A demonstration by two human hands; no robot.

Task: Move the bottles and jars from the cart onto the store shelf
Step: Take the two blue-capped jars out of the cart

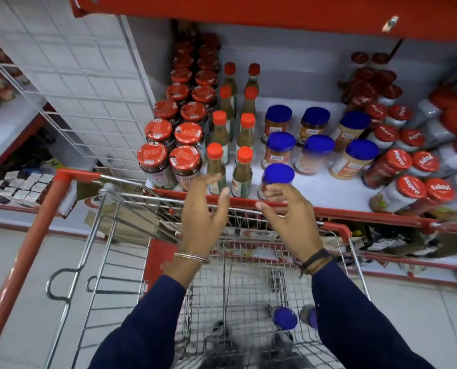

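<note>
While the right hand (288, 217) wraps its fingers around a blue-lidded glass jar (276, 182) at the front edge of the white shelf with red trim (315, 186), the left hand (202, 209) hangs open just beside it, fingers spread and holding nothing. That jar stands in line with six matching blue-capped jars of pale spread (312, 141) behind it. To their left stand slim green sauce bottles with orange caps (232, 145), then dark jars with flat red metal lids (172, 139). Below, the chrome wire cart with red handle (152, 262) holds two more blue-lidded jars (285, 318) lying blurred on its mesh floor; the right sleeve hides part of one. Red-capped jars at far right (405, 171) are smeared by the lens.
</note>
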